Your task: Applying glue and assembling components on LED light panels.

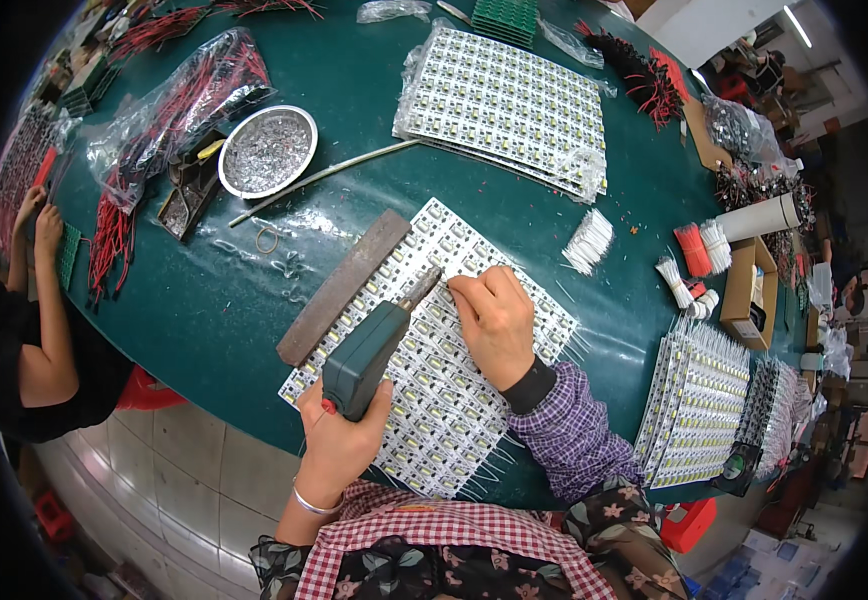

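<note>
The left hand [339, 440] is wrapped tightly around the grip of a dark green, pistol-shaped soldering gun [364, 358], whose metal tip points up and to the right and comes down on a white panel of small LED circuit boards [434, 400] lying flat on the dark green table [224, 300]. The right hand [497, 322] rests on the same panel just beside the tip, fingers pinched narrow together on something too small to make out, possibly a thin wire. A wrist in a dark cuff and a purple checked sleeve [574, 435] follows behind it. Along the upper left edge of the panel lies a long, flat, rusty brown metal bar [342, 287], touching the panel. Thin white wire leads stick out from the panel's lower right edge. Further up the table sits a round, shallow metal dish [268, 150] filled with silvery scraps, and a thin pale rod [319, 180] lies slanted between the dish and the panel. A second stack of white LED panels in clear plastic wrap [509, 105] lies near the far edge. To the right, small bundles of short white wires [588, 241] lie well apart from the hands, and finished white panels with wire leads [699, 400] are stacked near the table's right edge. At the left rim, another person's hands [39, 215] work among red wires.
</note>
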`<state>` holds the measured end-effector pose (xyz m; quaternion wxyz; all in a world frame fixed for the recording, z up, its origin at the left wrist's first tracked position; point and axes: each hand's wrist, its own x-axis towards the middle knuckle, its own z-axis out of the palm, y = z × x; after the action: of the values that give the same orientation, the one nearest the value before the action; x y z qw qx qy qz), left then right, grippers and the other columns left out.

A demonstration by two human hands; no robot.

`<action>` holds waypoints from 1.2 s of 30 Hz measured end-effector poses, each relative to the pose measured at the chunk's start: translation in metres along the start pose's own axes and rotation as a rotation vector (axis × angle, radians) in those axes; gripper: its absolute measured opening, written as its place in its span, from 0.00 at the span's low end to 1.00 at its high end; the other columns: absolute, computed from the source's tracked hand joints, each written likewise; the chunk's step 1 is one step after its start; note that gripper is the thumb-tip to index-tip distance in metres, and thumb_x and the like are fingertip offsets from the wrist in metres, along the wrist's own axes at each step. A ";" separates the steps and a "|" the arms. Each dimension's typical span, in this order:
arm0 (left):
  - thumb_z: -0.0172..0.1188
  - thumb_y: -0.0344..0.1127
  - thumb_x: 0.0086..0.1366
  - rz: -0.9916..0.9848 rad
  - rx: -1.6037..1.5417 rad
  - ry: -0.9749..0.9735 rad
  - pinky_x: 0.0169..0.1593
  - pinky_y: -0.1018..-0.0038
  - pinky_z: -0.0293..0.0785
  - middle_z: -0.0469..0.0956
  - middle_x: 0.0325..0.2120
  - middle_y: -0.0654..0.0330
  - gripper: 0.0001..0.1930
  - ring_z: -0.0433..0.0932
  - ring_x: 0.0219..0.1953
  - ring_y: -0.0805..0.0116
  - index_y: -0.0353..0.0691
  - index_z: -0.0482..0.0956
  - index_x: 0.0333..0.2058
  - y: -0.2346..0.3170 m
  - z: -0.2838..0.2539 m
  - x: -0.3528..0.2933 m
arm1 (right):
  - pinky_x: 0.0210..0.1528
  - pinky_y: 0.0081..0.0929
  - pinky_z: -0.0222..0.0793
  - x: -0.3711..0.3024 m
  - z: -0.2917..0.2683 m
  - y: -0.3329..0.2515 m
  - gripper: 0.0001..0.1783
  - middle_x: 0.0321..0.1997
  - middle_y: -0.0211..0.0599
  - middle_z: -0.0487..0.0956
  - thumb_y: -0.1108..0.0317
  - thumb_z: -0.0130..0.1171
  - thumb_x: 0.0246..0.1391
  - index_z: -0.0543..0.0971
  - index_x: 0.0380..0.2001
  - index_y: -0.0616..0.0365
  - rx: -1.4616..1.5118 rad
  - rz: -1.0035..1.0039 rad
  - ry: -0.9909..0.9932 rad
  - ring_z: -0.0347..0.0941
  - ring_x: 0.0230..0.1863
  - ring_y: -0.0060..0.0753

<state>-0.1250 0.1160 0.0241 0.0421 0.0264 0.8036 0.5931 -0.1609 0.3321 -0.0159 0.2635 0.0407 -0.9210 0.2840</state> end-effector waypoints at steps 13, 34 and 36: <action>0.71 0.25 0.57 -0.100 -0.173 -0.001 0.38 0.78 0.75 0.82 0.34 0.63 0.13 0.78 0.33 0.77 0.30 0.82 0.41 0.005 -0.007 -0.009 | 0.31 0.35 0.67 0.000 0.001 0.000 0.08 0.25 0.35 0.69 0.78 0.70 0.47 0.82 0.31 0.58 -0.017 -0.011 0.012 0.69 0.30 0.38; 0.70 0.29 0.59 -0.015 -0.082 0.013 0.27 0.74 0.70 0.80 0.21 0.60 0.09 0.74 0.22 0.77 0.31 0.82 0.34 0.006 0.001 0.003 | 0.33 0.36 0.66 0.005 -0.001 0.003 0.08 0.26 0.36 0.71 0.80 0.69 0.46 0.83 0.31 0.59 -0.017 0.010 0.055 0.69 0.31 0.40; 0.70 0.29 0.59 -0.010 -0.082 0.018 0.27 0.73 0.70 0.80 0.21 0.60 0.08 0.74 0.22 0.77 0.31 0.82 0.34 0.006 0.003 0.004 | 0.33 0.36 0.66 0.004 -0.001 0.003 0.08 0.26 0.35 0.71 0.80 0.69 0.46 0.83 0.31 0.59 -0.026 0.021 0.048 0.69 0.30 0.40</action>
<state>-0.1283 0.1206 0.0289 0.0391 0.0152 0.7790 0.6256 -0.1644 0.3350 -0.0149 0.2832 0.0210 -0.9184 0.2755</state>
